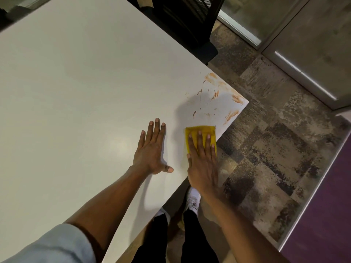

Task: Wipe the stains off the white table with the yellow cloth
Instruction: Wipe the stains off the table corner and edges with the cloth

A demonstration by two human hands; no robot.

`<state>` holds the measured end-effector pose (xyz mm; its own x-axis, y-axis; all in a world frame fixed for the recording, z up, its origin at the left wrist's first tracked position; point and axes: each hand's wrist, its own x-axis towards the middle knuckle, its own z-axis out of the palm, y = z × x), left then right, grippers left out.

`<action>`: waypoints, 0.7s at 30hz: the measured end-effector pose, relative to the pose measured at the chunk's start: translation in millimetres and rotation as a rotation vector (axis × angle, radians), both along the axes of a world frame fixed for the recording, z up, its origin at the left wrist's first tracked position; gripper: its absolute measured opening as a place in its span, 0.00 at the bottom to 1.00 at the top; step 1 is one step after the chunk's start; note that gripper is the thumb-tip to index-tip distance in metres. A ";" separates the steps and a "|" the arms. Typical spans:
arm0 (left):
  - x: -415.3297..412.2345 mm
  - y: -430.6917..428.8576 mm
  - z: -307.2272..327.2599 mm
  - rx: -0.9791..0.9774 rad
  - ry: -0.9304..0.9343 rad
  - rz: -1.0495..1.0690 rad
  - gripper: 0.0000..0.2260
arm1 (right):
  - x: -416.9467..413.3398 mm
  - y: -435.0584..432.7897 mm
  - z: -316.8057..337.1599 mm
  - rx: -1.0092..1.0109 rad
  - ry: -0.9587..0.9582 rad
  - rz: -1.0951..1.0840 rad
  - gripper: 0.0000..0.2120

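A white table [76, 88] fills the left and middle of the head view. Orange-brown stains [218, 93] smear its near right corner. A folded yellow cloth [199, 130] lies flat at the table's right edge, just below the stains. My right hand [203, 160] presses flat on the cloth with fingers extended, covering its lower part. My left hand [152, 150] rests palm-down on the bare tabletop to the left of the cloth, fingers spread, holding nothing.
The table's right edge runs diagonally past my right hand, with patterned carpet [266, 149] below it. A black chair [190, 25] stands at the far side. My legs and white shoes [193, 198] show under the table edge.
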<state>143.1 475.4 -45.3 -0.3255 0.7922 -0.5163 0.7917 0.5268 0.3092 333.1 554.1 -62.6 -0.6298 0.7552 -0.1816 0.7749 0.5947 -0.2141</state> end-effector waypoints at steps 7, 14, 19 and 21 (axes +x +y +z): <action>-1.0 -1.0 -4.7 0.010 0.014 0.007 0.76 | -0.6 26.5 -7.4 0.017 -0.004 0.085 0.34; -1.0 -1.1 -4.5 0.017 0.005 0.012 0.76 | -14.9 16.0 -0.4 -0.015 0.026 -0.009 0.31; -2.5 -3.4 -7.1 0.035 -0.009 0.010 0.76 | 8.2 -23.0 -4.8 -0.018 0.010 0.003 0.33; -2.5 -3.7 -8.5 0.034 -0.001 0.002 0.75 | -0.4 3.2 -4.7 -0.016 0.010 -0.027 0.32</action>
<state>140.6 471.7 -53.9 -0.3266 0.8084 -0.4897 0.7903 0.5177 0.3276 332.7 557.3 -67.3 -0.6114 0.7687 -0.1882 0.7882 0.5703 -0.2312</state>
